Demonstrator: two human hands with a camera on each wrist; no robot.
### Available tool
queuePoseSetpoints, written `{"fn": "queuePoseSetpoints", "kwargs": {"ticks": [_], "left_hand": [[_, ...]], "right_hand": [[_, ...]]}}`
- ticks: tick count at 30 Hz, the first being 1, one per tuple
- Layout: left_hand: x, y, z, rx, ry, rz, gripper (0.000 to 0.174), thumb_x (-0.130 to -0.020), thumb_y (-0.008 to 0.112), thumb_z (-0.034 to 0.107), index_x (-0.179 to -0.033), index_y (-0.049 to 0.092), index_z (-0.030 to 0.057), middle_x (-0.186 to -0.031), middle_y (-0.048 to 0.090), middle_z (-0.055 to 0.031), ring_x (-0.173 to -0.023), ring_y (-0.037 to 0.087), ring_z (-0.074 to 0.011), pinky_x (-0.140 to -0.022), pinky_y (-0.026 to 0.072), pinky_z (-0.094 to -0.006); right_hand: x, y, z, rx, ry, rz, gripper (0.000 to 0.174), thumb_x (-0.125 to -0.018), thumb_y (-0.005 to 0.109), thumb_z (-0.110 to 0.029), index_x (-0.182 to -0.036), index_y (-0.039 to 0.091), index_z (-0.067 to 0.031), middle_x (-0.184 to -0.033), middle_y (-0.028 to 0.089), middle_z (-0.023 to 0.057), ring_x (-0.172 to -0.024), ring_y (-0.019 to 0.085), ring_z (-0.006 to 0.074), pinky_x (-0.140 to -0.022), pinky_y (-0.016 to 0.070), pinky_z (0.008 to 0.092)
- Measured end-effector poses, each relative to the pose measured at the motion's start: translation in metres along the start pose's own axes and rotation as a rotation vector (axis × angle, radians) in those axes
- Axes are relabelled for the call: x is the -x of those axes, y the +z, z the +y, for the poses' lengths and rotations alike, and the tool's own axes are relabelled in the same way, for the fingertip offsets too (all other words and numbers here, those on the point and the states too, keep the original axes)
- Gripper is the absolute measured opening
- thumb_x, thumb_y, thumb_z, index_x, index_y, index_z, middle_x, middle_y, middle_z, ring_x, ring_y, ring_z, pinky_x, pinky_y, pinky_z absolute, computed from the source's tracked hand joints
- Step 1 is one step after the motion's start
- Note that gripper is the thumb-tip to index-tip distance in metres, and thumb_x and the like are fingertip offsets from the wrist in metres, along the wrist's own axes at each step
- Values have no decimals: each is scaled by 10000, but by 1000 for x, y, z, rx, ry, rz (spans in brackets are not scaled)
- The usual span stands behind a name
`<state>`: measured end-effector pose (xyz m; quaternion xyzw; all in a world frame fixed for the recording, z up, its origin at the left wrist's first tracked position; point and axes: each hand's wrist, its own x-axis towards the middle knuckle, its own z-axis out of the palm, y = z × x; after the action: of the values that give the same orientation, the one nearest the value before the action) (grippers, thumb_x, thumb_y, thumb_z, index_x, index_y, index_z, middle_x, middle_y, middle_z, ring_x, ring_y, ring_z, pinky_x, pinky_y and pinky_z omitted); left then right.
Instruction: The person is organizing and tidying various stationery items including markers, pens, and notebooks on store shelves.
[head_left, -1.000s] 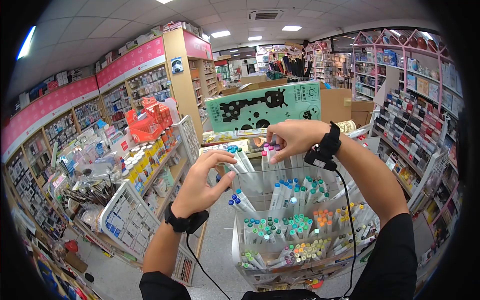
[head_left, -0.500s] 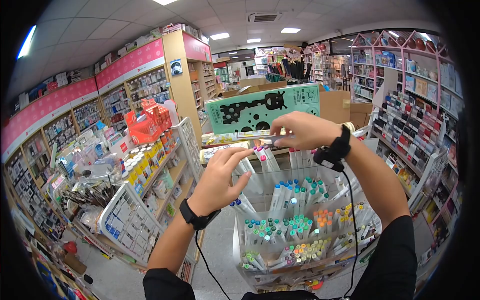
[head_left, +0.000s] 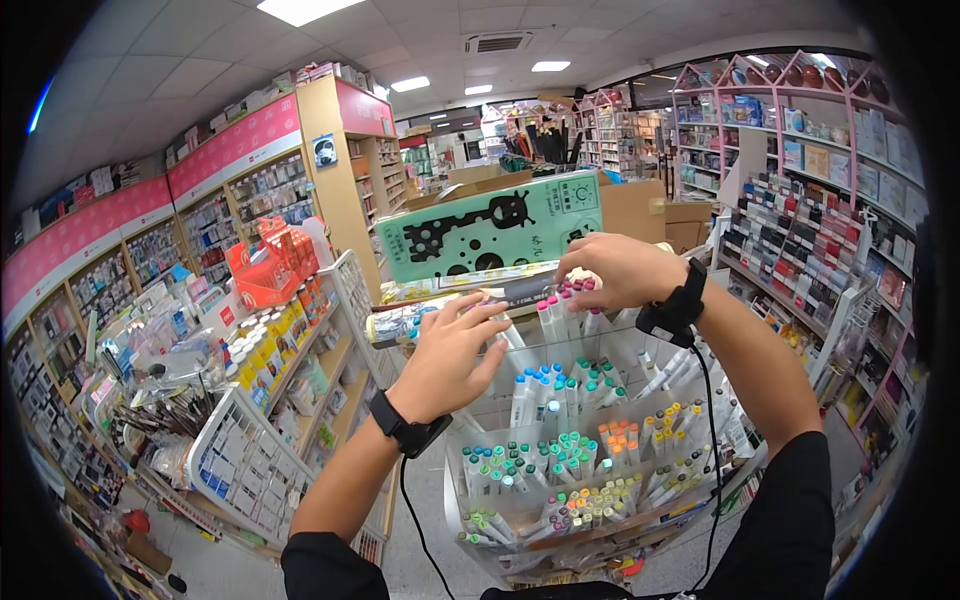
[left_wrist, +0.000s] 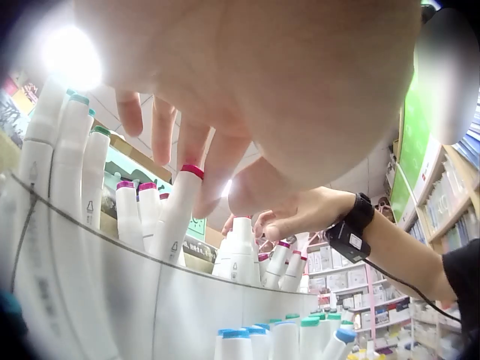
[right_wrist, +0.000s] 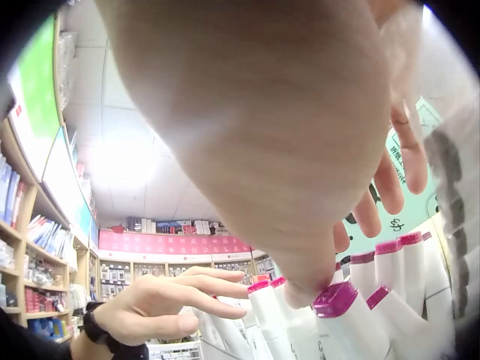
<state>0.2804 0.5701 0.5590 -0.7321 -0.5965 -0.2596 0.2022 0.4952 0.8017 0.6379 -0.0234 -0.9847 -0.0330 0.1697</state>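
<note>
My right hand [head_left: 625,270] is at the back row of white-barrelled markers in a clear rack. Its fingers hang over the pink caps, and in the right wrist view the thumb lies against a magenta-capped marker [right_wrist: 336,300]. My left hand [head_left: 455,355] is spread palm down over the rack's back left corner. Its fingers are loose and hold nothing. In the left wrist view a marker with a crimson cap [left_wrist: 180,202] leans close in front of those fingers. Blue- and teal-capped markers [left_wrist: 67,150] stand beside it. The palms hide part of the row in both wrist views.
Lower tiers of the rack hold green-capped [head_left: 550,455], orange-capped [head_left: 618,437] and yellow-capped markers [head_left: 680,420]. Behind stand a green box with a giraffe print [head_left: 490,225] and a cardboard carton [head_left: 635,210]. Stocked shelves [head_left: 290,370] flank the left; a product display [head_left: 790,225] is right.
My right hand has shifted right along the back row. My left hand has moved right and its fingers have spread. The pink-capped markers lean differently, and the head view has turned right.
</note>
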Motion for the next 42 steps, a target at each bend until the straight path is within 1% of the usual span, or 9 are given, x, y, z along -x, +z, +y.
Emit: {"fn": "queuePoseSetpoints", "kwargs": {"ticks": [3, 8, 15, 18, 22, 27, 36, 39, 42], "left_hand": [[-5, 1, 6, -29, -40, 111, 367, -979, 721, 197, -1333, 745, 102, -1492, 675, -79, -1488, 502, -338, -1184, 377, -528], [-35, 14, 26, 24, 20, 108, 405, -972, 734, 207, -1353, 727, 71, -1436, 703, -118, -1414, 561, -346, -1160, 411, -500], [-48, 28, 28, 16, 12, 61, 480, -974, 737, 200, -1410, 688, 6, -1377, 718, -193, -1325, 618, -372, -1152, 457, -478], [-45, 28, 22, 14, 18, 51, 482, -980, 732, 188, -1421, 684, -1, -1385, 711, -212, -1330, 620, -383, -1172, 459, -486], [-25, 26, 8, 38, -65, 15, 458, -1024, 634, 96, -1467, 621, -17, -1385, 697, -240, -1366, 599, -420, -1206, 445, -502], [-21, 26, -2, -140, 93, -1, 545, -843, 608, -111, -1354, 688, 62, -1445, 672, -134, -1375, 599, -366, -1149, 472, -489], [-3, 5, 15, -78, 98, 252, 343, -943, 712, -4, -1272, 731, 90, -1336, 710, -106, -1256, 652, -348, -1060, 522, -459], [29, -14, 18, -8, -10, -31, 332, -948, 766, 108, -1276, 729, 66, -1311, 709, -130, -1198, 670, -356, -1040, 537, -442], [56, -38, 12, 37, -60, -143, 315, -972, 757, 149, -1268, 728, 45, -1317, 706, -135, -1215, 661, -356, -1051, 532, -445]], "right_hand": [[19, -15, -2, 14, 104, -7, 635, -893, 848, -560, -1249, 766, -41, -1184, 771, 191, -1172, 702, 372, -1014, 551, 458], [27, -24, -1, 103, 186, -150, 677, -855, 875, -554, -1274, 754, -36, -1128, 803, 145, -1084, 748, 362, -953, 588, 455], [15, 6, 2, -71, 49, -33, 428, -918, 828, -292, -1268, 744, -60, -1083, 820, 111, -1020, 769, 355, -908, 602, 469], [9, 19, -3, 136, 96, 67, 366, -924, 808, -238, -1246, 734, -80, -1008, 801, 119, -977, 763, 366, -880, 594, 489], [9, 17, -6, 84, 96, 131, 319, -932, 804, -222, -1216, 731, -96, -1042, 777, 139, -1057, 739, 349, -905, 574, 488], [32, -3, -24, 13, -40, 418, 230, -969, 764, -218, -1135, 727, -63, -1041, 764, 130, -1043, 718, 345, -922, 569, 477], [71, 21, -86, -49, -77, 372, 215, -947, 762, -154, -1117, 717, -29, -1014, 732, 141, -960, 694, 357, -850, 562, 461], [69, 39, -94, -91, -51, 289, 280, -938, 772, -156, -1167, 695, -15, -1059, 730, 150, -1007, 705, 368, -873, 568, 475], [50, 56, -104, -122, -32, 208, 311, -957, 760, -180, -1183, 667, 14, -1073, 731, 178, -1038, 715, 391, -883, 571, 498]]}}
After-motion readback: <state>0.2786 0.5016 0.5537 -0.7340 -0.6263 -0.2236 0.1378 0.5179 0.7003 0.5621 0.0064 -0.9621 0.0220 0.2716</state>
